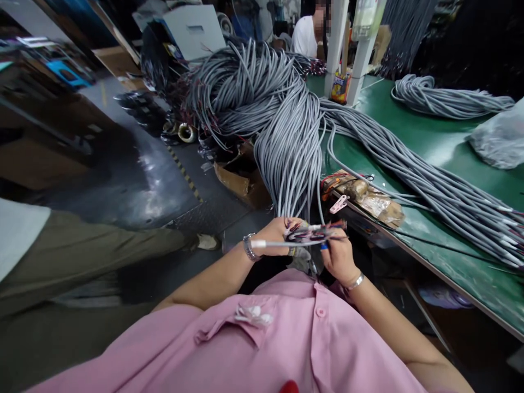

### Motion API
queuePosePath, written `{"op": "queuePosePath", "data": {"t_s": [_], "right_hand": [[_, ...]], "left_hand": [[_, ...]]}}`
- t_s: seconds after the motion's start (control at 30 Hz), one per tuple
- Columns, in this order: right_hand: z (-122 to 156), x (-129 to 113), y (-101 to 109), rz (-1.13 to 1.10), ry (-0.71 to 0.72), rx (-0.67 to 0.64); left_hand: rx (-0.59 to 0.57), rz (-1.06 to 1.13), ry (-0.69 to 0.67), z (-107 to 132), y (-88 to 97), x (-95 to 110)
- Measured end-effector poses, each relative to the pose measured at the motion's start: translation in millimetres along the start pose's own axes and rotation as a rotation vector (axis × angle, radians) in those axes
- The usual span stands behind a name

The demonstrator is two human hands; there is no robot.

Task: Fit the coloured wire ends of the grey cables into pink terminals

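Note:
My left hand (275, 236) is closed around the ends of a thick bundle of grey cables (291, 153) in front of my body. Dark and reddish stripped wire ends (307, 233) stick out of that grip toward the right. One grey cable with a white sleeve (258, 244) lies crosswise over my left hand. My right hand (340, 258) is closed on the wire ends at the other side, its fingertips partly hidden by them. Something small and blue (325, 246) shows by its fingers. The bundle hangs from a large coiled heap (241, 87) at the table's end.
On the green table (446, 144) more grey cables (393, 147) stretch to the right, beside a taped cardboard piece (368, 199) and a pink clip (339, 204). An open carton (245, 183) stands below the heap. Someone's trousered leg (102, 245) is at left; another person (305, 35) sits behind.

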State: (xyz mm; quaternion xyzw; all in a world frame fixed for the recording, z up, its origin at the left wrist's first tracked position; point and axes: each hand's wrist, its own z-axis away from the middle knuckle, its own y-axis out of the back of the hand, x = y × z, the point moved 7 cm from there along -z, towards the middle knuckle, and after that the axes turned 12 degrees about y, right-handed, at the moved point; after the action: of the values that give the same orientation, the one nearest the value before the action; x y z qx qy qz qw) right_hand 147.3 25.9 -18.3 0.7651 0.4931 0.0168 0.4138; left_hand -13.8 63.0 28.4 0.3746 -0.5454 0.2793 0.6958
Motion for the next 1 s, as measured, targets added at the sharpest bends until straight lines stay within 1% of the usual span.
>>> {"op": "queuePosePath", "data": {"t_s": [0.07,0.1,0.17,0.23,0.27,0.3,0.33,0.4,0.47,0.6,0.73,0.83,0.93,1.0], "right_hand": [[6,11,10,-0.052,-0.082,0.067],[10,17,14,-0.072,-0.123,0.087],[16,25,15,-0.107,-0.193,0.104],[20,29,8,-0.159,-0.229,0.079],[21,30,2,-0.183,-0.232,0.051],[21,29,-5,-0.197,-0.228,0.015],[20,28,-12,-0.198,-0.219,-0.021],[15,27,-25,-0.159,-0.207,-0.094],[9,28,-37,-0.093,-0.21,-0.169],[-3,29,-53,0.06,-0.205,-0.293],[-6,25,-66,0.182,-0.163,-0.4],[-4,22,-75,0.216,-0.132,-0.449],[-3,20,-79,0.196,-0.121,-0.472],[-3,16,-78,0.11,-0.113,-0.48]], "left_hand": [[-0.024,0.017,0.017,3,6.9,-5],[0.0,0.055,0.016,3,13.2,-7],[0.085,0.173,-0.002,4,27.8,-10],[0.197,0.403,-0.044,4,42.4,-11],[0.241,0.529,-0.065,4,46.7,-10],[0.263,0.628,-0.079,3,47.7,-9],[0.268,0.68,-0.081,2,45.2,-8],[0.23,0.636,-0.054,-3,32.1,-2],[0.237,0.561,-0.078,-5,20.9,6],[0.189,0.406,-0.111,-11,-1.0,13],[0.262,0.333,-0.126,-16,-7.3,11],[0.263,0.236,-0.139,-18,-13.4,14],[0.274,0.177,-0.14,-17,-16.3,16],[0.3,0.167,-0.13,-16,-15.2,15]]}}
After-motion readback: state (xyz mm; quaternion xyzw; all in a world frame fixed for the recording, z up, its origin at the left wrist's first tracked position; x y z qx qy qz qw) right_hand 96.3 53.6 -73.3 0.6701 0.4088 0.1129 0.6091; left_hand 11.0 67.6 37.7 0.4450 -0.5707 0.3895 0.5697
